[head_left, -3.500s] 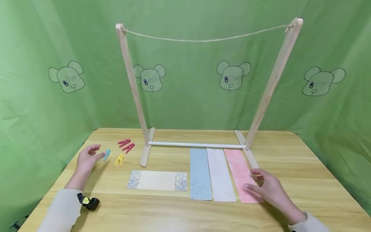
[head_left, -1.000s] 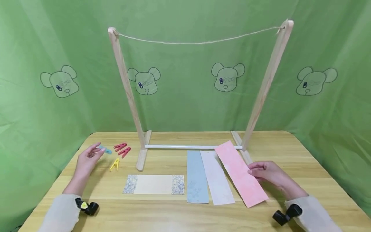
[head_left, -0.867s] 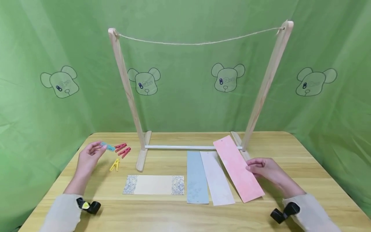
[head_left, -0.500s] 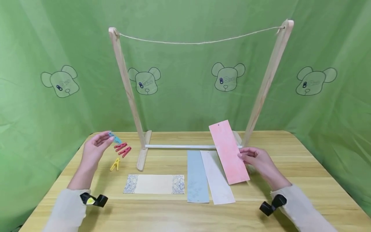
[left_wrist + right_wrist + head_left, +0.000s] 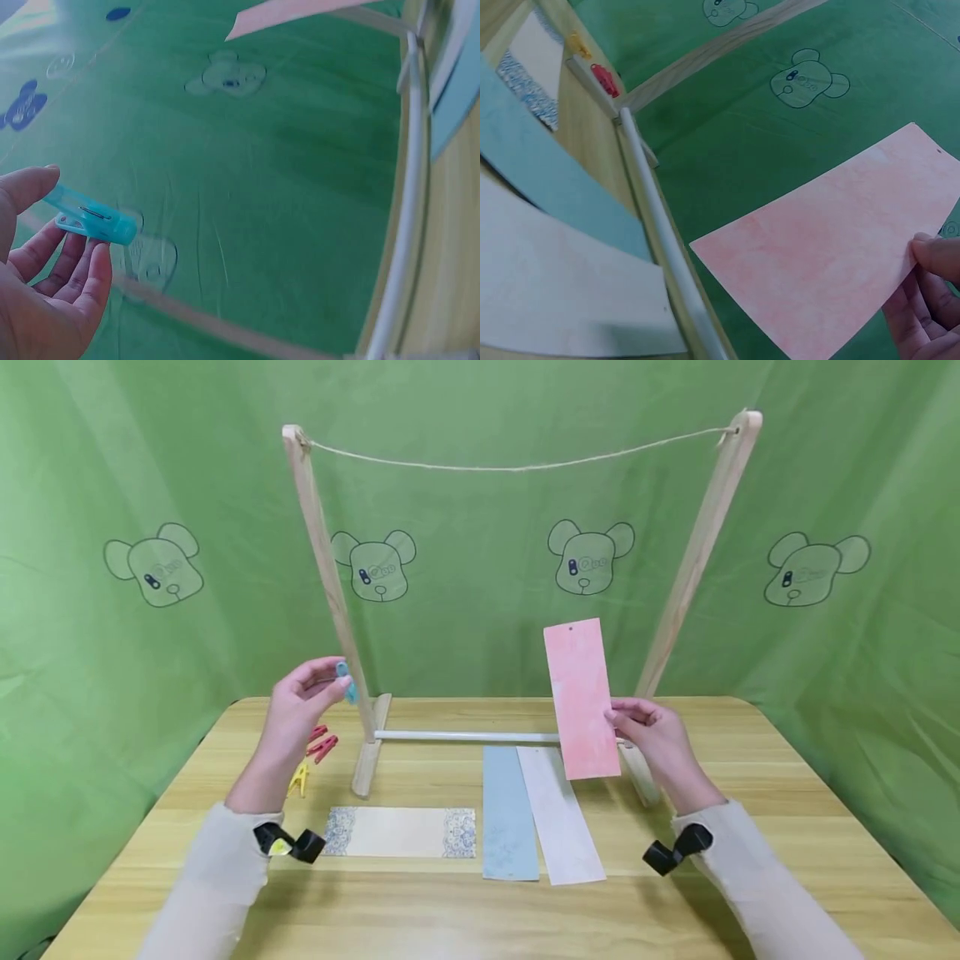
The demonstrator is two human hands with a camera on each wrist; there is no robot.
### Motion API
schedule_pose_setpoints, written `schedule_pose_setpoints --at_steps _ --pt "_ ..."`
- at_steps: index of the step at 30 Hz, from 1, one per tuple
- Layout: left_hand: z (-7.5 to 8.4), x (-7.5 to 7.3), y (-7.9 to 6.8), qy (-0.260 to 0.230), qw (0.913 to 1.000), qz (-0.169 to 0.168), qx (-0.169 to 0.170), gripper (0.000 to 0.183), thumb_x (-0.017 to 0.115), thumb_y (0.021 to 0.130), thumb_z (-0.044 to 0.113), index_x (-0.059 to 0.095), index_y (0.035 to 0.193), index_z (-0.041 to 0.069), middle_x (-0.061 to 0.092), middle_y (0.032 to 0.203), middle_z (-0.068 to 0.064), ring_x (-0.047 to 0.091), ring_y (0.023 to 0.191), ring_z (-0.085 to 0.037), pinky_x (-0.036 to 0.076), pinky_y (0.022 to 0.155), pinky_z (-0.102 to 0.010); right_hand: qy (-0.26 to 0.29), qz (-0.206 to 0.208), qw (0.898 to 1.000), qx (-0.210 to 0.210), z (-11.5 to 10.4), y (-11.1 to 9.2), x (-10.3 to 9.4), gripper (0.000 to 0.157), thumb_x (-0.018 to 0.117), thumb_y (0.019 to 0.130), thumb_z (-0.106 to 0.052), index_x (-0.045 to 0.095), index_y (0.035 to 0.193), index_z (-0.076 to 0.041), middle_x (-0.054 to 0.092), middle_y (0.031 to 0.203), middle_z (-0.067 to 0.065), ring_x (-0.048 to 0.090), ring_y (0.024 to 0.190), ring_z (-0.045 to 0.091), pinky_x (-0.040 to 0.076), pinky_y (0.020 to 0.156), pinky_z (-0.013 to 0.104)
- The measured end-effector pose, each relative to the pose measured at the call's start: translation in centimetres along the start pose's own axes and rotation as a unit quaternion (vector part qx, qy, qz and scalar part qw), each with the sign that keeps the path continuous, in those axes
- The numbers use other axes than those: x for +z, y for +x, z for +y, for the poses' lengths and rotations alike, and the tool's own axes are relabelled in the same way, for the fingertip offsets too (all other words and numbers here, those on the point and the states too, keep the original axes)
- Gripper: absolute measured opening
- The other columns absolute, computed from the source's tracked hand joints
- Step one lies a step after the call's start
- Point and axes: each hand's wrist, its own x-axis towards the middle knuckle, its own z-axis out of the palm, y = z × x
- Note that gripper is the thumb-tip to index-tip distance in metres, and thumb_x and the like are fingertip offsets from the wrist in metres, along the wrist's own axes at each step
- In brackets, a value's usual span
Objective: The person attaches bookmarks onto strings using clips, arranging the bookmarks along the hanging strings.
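Note:
Between thumb and fingers, my left hand [image 5: 303,697] pinches a light-blue clothespin [image 5: 94,215], raised in front of the rack's left post. My right hand [image 5: 652,735] grips the right long edge of a pink paper strip [image 5: 581,702]. The strip is held nearly upright above the table, with a small hole near its top edge. Higher up, a thin string [image 5: 517,468] sags between the two posts of the wooden rack [image 5: 330,568]. A blue strip [image 5: 510,814] and a white strip [image 5: 562,818] lie side by side on the table below the pink one.
Two red clothespins [image 5: 322,748] and a yellow one [image 5: 298,779] lie at the left, partly behind my left forearm. A cream strip with blue patterned ends [image 5: 401,832] lies crosswise in front. A white rod [image 5: 465,737] joins the rack's feet near the table's back.
My right hand has picked up the pink strip and raised it, turning it more upright. My left hand has lifted the blue clothespin and carried it right, toward the left post.

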Motion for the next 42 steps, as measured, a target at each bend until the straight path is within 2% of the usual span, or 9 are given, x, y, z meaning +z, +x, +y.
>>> schedule_pose_setpoints --at_steps 4,9,17,23,28,33,38,42 --pt "1.3 1.9 1.1 0.014 0.9997 -0.017 -0.011 0.036 0.069 0.086 0.013 0.058 0.12 0.008 0.062 0.104 0.002 0.059 0.097 -0.01 0.05 0.088 -0.019 0.016 0.01 1.0 -0.011 -0.8 0.8 0.4 0.009 0.068 0.086 -0.009 0.067 0.088 -0.018 0.069 0.079 -0.011 0.065 0.071 0.003 0.055 0.069 0.016" --pt "2.8 4.3 2.8 0.02 0.999 -0.038 -0.012 0.042 0.068 0.086 0.013 0.055 0.124 0.003 0.061 0.106 0.002 0.059 0.098 -0.012 0.048 0.092 -0.023 0.042 0.019 0.998 -0.041 -1.9 1.8 0.7 0.011 0.068 0.086 -0.005 0.068 0.087 -0.016 0.069 0.078 -0.01 0.065 0.07 0.003 0.055 0.068 0.016" --pt "4.9 7.3 5.7 0.003 0.9973 -0.073 -0.005 0.043 0.068 0.085 0.009 0.054 0.125 0.0 0.062 0.106 -0.001 0.061 0.096 -0.013 0.048 0.095 -0.029 0.047 0.031 0.998 -0.035 -3.0 2.8 1.2 0.007 0.069 0.085 -0.008 0.067 0.091 -0.011 0.069 0.08 -0.01 0.065 0.072 0.003 0.055 0.069 0.016" --pt "6.2 9.1 7.4 0.008 0.9961 -0.086 0.02 0.039 0.071 0.084 0.011 0.058 0.12 0.004 0.063 0.111 -0.009 0.061 0.1 -0.018 0.047 0.097 -0.03 0.044 0.051 0.997 -0.045 -3.9 3.4 1.5 0.008 0.07 0.085 -0.008 0.067 0.091 -0.01 0.069 0.079 -0.009 0.064 0.068 0.004 0.055 0.066 0.016" --pt "7.5 10.7 8.7 0.024 0.9931 -0.111 0.031 0.037 0.072 0.083 0.013 0.06 0.118 0.007 0.064 0.112 -0.009 0.06 0.101 -0.018 0.047 0.096 -0.029 0.066 0.057 0.994 -0.06 -4.8 4.1 1.7 0.008 0.07 0.084 -0.006 0.069 0.088 -0.013 0.069 0.079 -0.008 0.063 0.069 0.003 0.054 0.065 0.015" --pt "9.3 12.4 9.7 0.033 0.9902 -0.129 0.041 0.037 0.072 0.083 0.014 0.06 0.118 0.008 0.065 0.108 -0.005 0.06 0.1 -0.018 0.048 0.093 -0.027 0.088 0.069 0.991 -0.076 -5.8 4.6 1.8 0.01 0.071 0.082 -0.005 0.071 0.086 -0.015 0.069 0.079 -0.007 0.064 0.07 0.004 0.054 0.066 0.015" --pt "11.5 13.7 10.8 0.02 0.9896 -0.129 0.06 0.037 0.072 0.083 0.012 0.06 0.117 0.005 0.065 0.106 -0.006 0.06 0.098 -0.017 0.05 0.089 -0.025 0.102 0.072 0.989 -0.084 -6.8 5.2 2.1 0.011 0.071 0.082 -0.002 0.071 0.085 -0.013 0.069 0.078 -0.005 0.064 0.07 0.004 0.054 0.065 0.015" --pt "13.0 14.8 11.6 0.017 0.9892 -0.131 0.063 0.035 0.071 0.085 0.014 0.061 0.117 0.004 0.065 0.105 -0.005 0.059 0.097 -0.015 0.052 0.087 -0.027 0.104 0.081 0.988 -0.087 -7.7 5.5 2.2 0.011 0.071 0.082 -0.002 0.071 0.085 -0.013 0.069 0.077 -0.005 0.063 0.069 0.005 0.054 0.064 0.014"
